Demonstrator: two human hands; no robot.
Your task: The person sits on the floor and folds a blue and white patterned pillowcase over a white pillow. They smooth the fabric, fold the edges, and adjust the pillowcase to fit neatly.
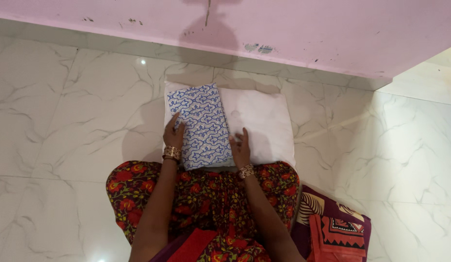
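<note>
A white pillow (264, 121) lies on the marble floor in front of my knees. On its left half rests a folded white cloth with a blue pattern (203, 123). My left hand (174, 131) lies flat on the left edge of that folded cloth, fingers spread. Just right of the cloth's near corner, my right hand (241, 148) presses on the pillow with its fingers apart. Both wrists carry gold bangles. Neither hand grips anything.
A pink wall (283, 24) runs along the far side of the white marble floor (65, 121). My lap is covered by red floral fabric (206, 194). Folded dark red and maroon patterned cloths (337, 228) lie at my right.
</note>
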